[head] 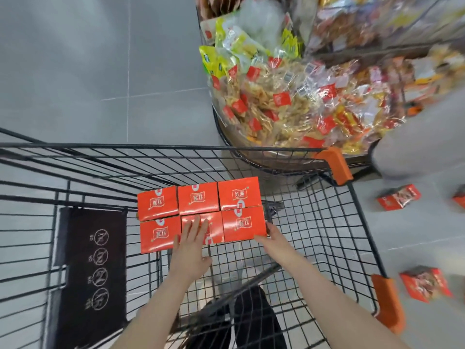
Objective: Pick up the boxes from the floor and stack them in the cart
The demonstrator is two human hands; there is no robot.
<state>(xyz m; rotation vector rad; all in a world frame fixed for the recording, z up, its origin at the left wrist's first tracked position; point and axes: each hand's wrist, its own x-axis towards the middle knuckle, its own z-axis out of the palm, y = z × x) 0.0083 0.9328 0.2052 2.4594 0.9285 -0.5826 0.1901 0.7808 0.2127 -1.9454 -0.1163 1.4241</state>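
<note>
Several orange-red boxes [198, 199] lie flat in two rows on the floor of the black wire cart [324, 222]. My left hand [192, 244] rests with straight fingers on top of the near middle box [215, 229]. My right hand [273, 239] touches the near right corner of the near right box [244, 224], thumb along its front edge and fingers at its right side. More boxes of the same kind lie on the grey floor to the right of the cart: one [398, 197] farther off, another [425, 283] nearer.
A round wire bin [226, 133] heaped with snack packets stands just beyond the cart's far right corner. Orange guards [336, 165] cap the cart's right corners. A black child-seat flap [93, 263] hangs at the cart's left. A grey-clothed person [425, 142] is at the right edge.
</note>
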